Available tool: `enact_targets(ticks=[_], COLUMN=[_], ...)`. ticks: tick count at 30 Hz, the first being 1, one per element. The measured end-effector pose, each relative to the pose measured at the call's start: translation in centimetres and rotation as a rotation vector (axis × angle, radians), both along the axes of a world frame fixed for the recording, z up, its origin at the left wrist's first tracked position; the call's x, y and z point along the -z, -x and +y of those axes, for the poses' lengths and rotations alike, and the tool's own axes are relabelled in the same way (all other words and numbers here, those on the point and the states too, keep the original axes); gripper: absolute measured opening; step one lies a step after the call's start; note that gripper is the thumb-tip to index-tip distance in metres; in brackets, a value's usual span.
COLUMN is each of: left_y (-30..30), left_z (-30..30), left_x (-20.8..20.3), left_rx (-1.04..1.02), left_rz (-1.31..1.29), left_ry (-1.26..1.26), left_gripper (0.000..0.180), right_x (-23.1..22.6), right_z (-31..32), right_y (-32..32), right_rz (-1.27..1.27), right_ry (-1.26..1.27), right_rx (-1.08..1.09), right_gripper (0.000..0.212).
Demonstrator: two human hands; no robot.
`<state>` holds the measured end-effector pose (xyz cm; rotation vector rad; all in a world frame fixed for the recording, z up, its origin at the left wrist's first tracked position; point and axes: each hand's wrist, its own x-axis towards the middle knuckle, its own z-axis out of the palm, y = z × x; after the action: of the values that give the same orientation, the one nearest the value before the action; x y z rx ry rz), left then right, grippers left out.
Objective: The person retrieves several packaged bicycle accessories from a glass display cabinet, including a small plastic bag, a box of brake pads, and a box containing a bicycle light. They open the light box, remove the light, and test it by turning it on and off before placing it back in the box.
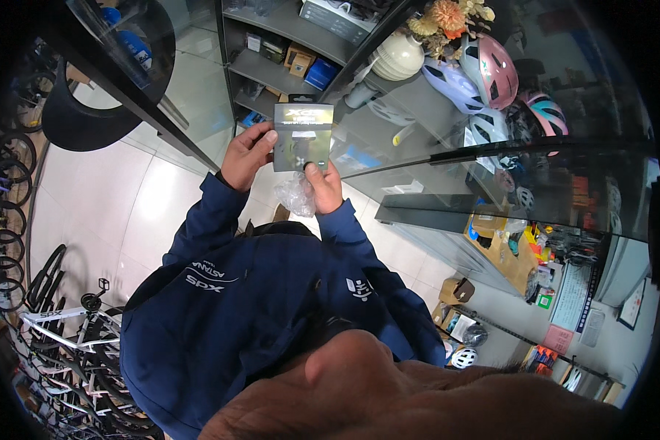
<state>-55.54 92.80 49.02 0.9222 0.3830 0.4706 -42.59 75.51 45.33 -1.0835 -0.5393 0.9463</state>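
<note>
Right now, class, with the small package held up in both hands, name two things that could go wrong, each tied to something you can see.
1. The grey package is held only at its edges by the left hand and right hand; it could slip and fall.
2. The right hand also clutches a crumpled clear plastic bag, which may weaken its hold.

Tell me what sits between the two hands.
In the head view, a flat grey packaged card spans between the left hand and right hand; crumpled clear plastic hangs below it.
</note>
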Motion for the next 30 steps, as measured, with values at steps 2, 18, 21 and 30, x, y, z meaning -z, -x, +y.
enact_targets(ticks=[2,18,21,30], left_y=[0.7,1.4,1.3,0.8], left_z=[-0.1,-0.3,-0.2,0.1], left_x=[-0.2,-0.5,-0.1,0.6], left_rx=[-0.007,-0.013,-0.01,-0.015], left_rz=[0.005,0.014,0.03,0.015], left_ry=[-0.004,0.019,0.024,0.043], left_gripper=[0.046,0.05,0.05,0.051], right_x=[-0.1,-0.5,-0.3,0.6], right_z=[0.0,-0.4,-0.4,0.0], right_y=[1.0,2.2,1.9,1.3], right_rz=[-0.051,-0.058,-0.034,-0.047], right_ry=[-0.009,-0.039,-0.022,-0.022], right_rx=[0.037,0.048,0.027,0.02], right_gripper=[0.046,0.051,0.051,0.051])
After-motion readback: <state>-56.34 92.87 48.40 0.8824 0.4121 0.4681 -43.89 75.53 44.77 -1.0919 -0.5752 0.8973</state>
